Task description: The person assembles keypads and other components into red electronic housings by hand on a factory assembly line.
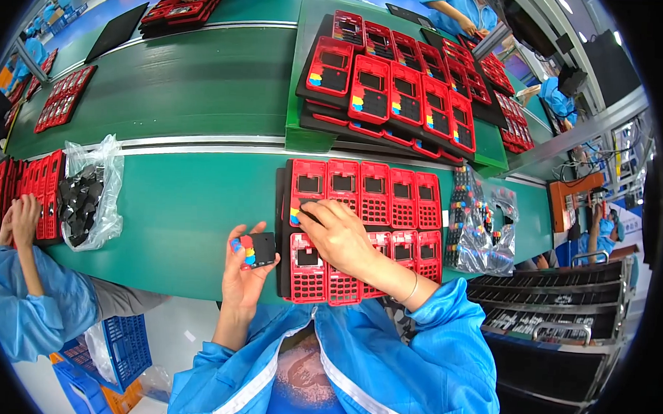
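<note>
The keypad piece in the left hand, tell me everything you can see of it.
The keypad piece is a small, dark, roughly square pad, rubbery-looking, with blue, red and yellow buttons along its left edge. The left hand pinches it between fingertips and thumb, tilted slightly, above the green table, just left of the tray of red housings.

To your left on the green desk [185, 224], a clear plastic bag [91, 191] is lying open, holding a heap of black keypad pieces. To your right, just beside the tray of red shells, two more clear plastic bags [484, 227] are resting on the desk, filled with black pads dotted in yellow, red and blue. Far off at the right edge, small lit screens [625, 155] are glowing; you cannot make out their contents.
</note>
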